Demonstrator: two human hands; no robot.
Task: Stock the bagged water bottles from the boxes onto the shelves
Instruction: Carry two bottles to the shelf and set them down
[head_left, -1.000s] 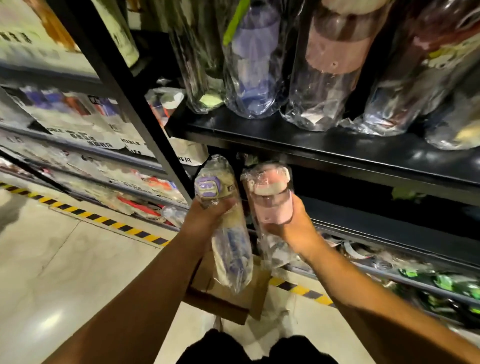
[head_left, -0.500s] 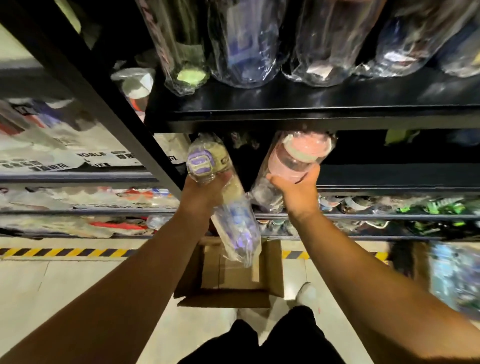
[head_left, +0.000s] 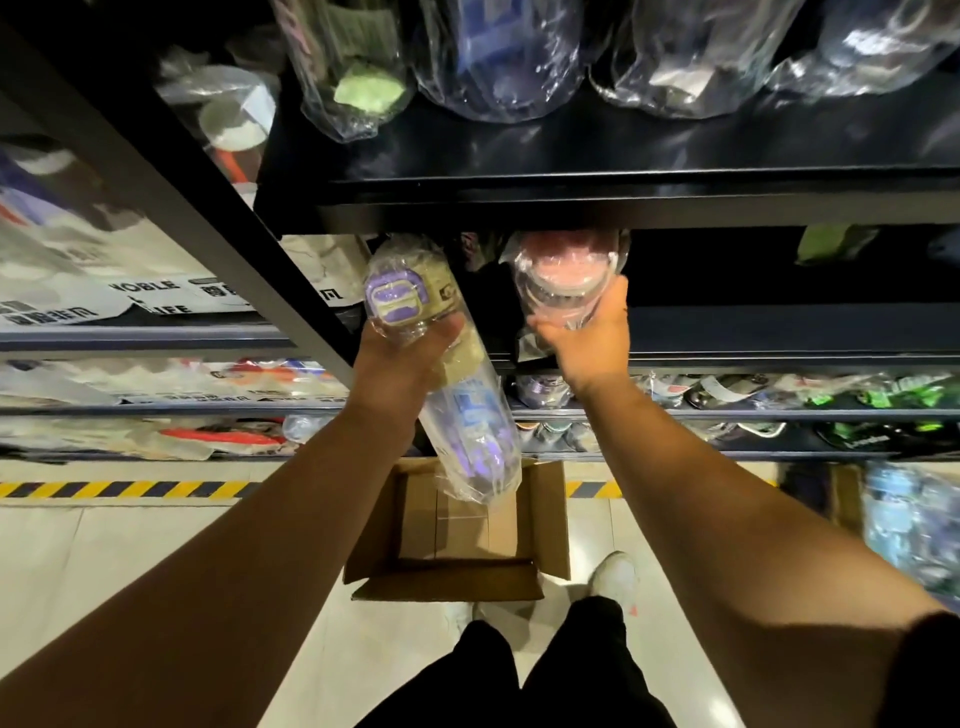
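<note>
I am gripping a bagged water bottle in each hand, in front of a black shelving unit. My left hand (head_left: 400, 358) is curling its fingers and thumb round the upper part of the purple-capped bottle (head_left: 470, 431), just below its cap. That bottle is tilting, cap up towards the rack and base hanging down over the open cardboard box (head_left: 457, 540) on the floor. My right hand (head_left: 587, 338) is clasping the pink-capped bottle (head_left: 566, 275) from underneath, thumb on one side and fingers wrapping the other. Its cap is sitting just under the front edge of the upper shelf (head_left: 623, 197), in the opening above the lower shelf (head_left: 753, 332). I cannot tell whether its base is touching that lower shelf, because my hand is covering it. The two bottles are lying near each other without touching. On the upper shelf a row of bagged bottles (head_left: 498, 57) is standing side by side. Yellow and black tape (head_left: 119, 488) is running along the floor at the foot of the rack, and my white shoe (head_left: 615, 577) is showing just beside the box.
</note>
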